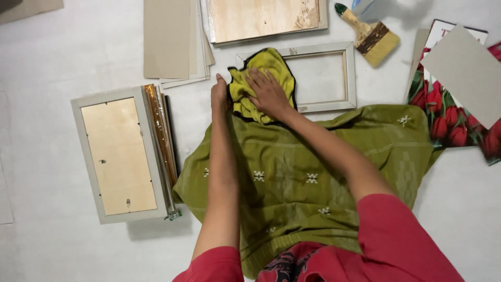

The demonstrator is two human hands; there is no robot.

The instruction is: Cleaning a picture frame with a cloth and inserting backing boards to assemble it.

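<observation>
- The yellow-green cleaning cloth (pixel 259 83) is found bunched over the left end of an empty pale wooden frame (pixel 348 78); the frame lies flat on the white floor (pixel 52 62), its long axis running left to right across the view, directly ahead of the person.
- The right hand (pixel 269 93) is laid palm-down on the cloth, fingers spread and flat rather than curled; the cloth is pressed, not pinched; nothing is enclosed in the hand.
- The left hand (pixel 219 95) is seen edge-on just left of the cloth, fingers straight and together, touching or nearly touching the cloth's black-trimmed edge; whether the frame corner beneath is steadied by it cannot be told.
- The uncovered remainder of the frame extends to the right of the right hand, along the frame's long axis; the right hand is judged the nearer to it.
- An olive-green patterned fabric (pixel 313 167) is spread beneath both forearms, its far edge meeting the frame's near rail.
- Noted about: a backed picture frame (pixel 117 156) with a roll of amber film (pixel 162 130) along its right side, well left; a paintbrush (pixel 368 34) beyond the frame's right corner; stacked grey boards (pixel 172 42) and a plywood panel (pixel 261 18) beyond; a tulip print (pixel 443 115) at right.
</observation>
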